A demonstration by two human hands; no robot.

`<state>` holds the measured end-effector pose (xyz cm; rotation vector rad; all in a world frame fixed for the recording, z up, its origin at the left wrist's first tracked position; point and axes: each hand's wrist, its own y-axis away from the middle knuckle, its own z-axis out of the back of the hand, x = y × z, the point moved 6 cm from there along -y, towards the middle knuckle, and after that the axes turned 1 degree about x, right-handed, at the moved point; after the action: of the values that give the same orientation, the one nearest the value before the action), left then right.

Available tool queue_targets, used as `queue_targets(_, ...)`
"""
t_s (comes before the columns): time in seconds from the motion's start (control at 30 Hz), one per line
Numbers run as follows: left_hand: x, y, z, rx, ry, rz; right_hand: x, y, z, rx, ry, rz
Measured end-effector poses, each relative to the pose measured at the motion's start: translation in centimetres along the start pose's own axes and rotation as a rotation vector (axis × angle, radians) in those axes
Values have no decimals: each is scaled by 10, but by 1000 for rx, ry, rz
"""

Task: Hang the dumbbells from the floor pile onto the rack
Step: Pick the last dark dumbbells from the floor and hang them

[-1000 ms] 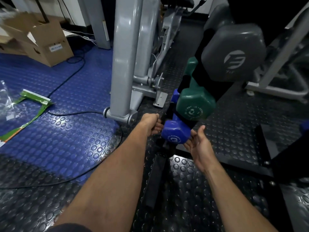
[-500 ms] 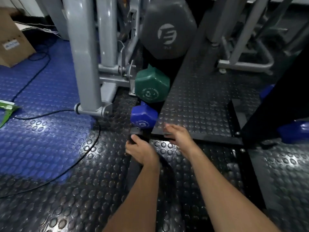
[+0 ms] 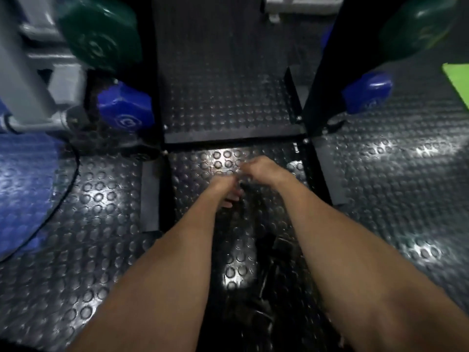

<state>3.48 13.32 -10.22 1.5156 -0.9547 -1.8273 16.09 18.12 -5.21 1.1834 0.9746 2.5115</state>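
Both my hands hang low over the studded black floor, between the rack's base bars. My left hand (image 3: 226, 189) has its fingers drooping loosely and holds nothing. My right hand (image 3: 261, 169) is just beyond it, blurred and empty. The black rack (image 3: 320, 72) rises on the right, with its base crossbar (image 3: 228, 141) ahead of my hands. On its left side hang the heads of a green dumbbell (image 3: 101, 34) and, below it, a blue dumbbell (image 3: 124, 111). The right side shows a green head (image 3: 418, 29) and a blue head (image 3: 366, 95).
A grey machine frame (image 3: 30, 72) stands at the left, on a blue floor mat (image 3: 22, 186) with a black cable (image 3: 66, 196) curving over it. A bright green sheet (image 3: 458, 81) lies at the right edge. A dark blurred object (image 3: 266, 280) lies between my forearms.
Both hands have let go of the blue dumbbell on the rack's left side and dropped back toward the floor. The view has swung right and down to the rack's base.
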Motion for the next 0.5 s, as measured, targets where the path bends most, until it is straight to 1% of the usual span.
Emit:
queue_targets(0.07,5,4,-25,154,-180,41,-31,12,16,-18,64,-89)
queue_targets(0.13,19,8,-49,301,-374,125,-68,23,25,10,66,-197)
queue_targets(0.23,23,23,-80,425,-632,186,-120,35,27,101,72,-360)
queue_targets(0.3,21,38,-103,485,-782,200,-142,44,27,141,62,-434)
queue_targets(0.37,24,55,-128,513,-927,178,-157,52,28,167,40,-458)
queue_targets(0.4,30,60,-137,498,-991,158,-160,55,28,176,29,-458)
queue_targets(0.5,38,58,-152,352,-1170,8,-167,58,34,164,-18,-445)
